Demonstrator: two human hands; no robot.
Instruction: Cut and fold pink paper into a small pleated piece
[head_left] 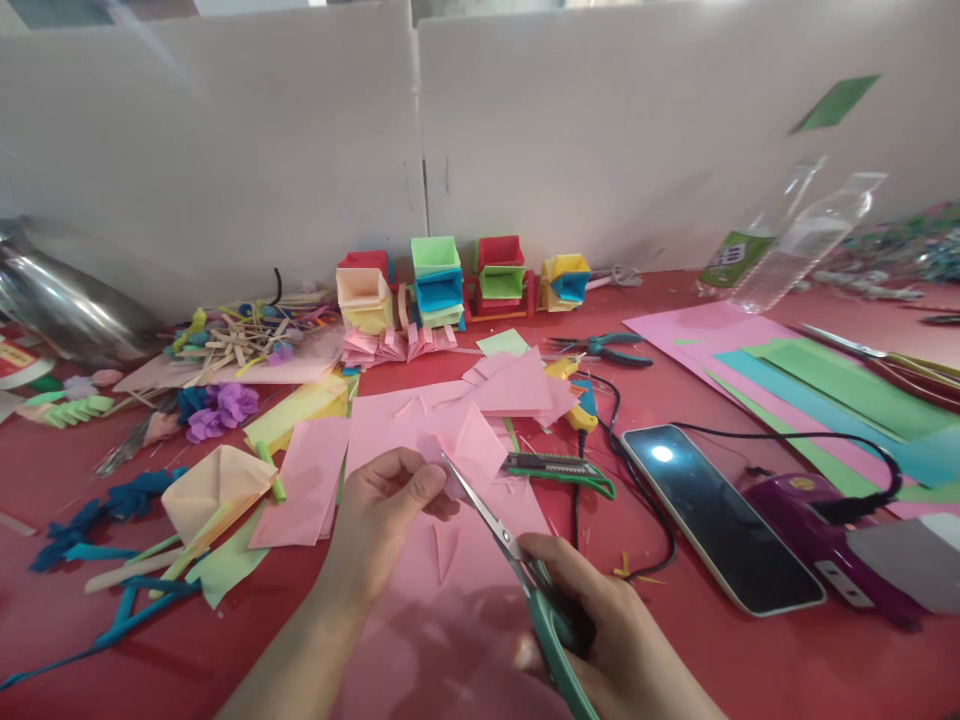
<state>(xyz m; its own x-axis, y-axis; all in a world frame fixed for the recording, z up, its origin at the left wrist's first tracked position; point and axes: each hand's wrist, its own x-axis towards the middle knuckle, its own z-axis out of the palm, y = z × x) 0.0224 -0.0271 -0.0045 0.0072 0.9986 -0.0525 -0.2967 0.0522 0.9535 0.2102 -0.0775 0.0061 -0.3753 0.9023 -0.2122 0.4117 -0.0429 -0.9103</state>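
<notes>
The right hand (600,625) sits lowest and closest to the lens, its fingers curled through the green handles of a pair of scissors (517,570) and closed on them. The blades run up and to the left from that grip, their tip reaching a small folded pink paper piece (469,450). The left hand (390,510) pinches that piece between thumb and fingertips, just left of the blade tip, so the two hands meet at the paper.

Under both hands lies a large pink sheet (457,560) on the red table (750,660), with thin pink slivers on it just below the pinch. Just right of the blade tip rests a green utility knife (559,467). Farther right of the scissor hand lies a phone (720,515) with a bright reflection on its screen, a black cable (787,436) arching past it to a purple device (825,540).

Left of the pinching hand lie a peach paper cone (217,485) and purple paper flowers (221,408), well apart from the grip. Beyond the hands, near the white partition (525,130), stand stacked coloured paper boxes (437,285), with teal-handled pliers (607,348) to their right. Far right of the grip lie pink, teal and green sheets (825,390) and two clear plastic bottles (795,240) tipped over.
</notes>
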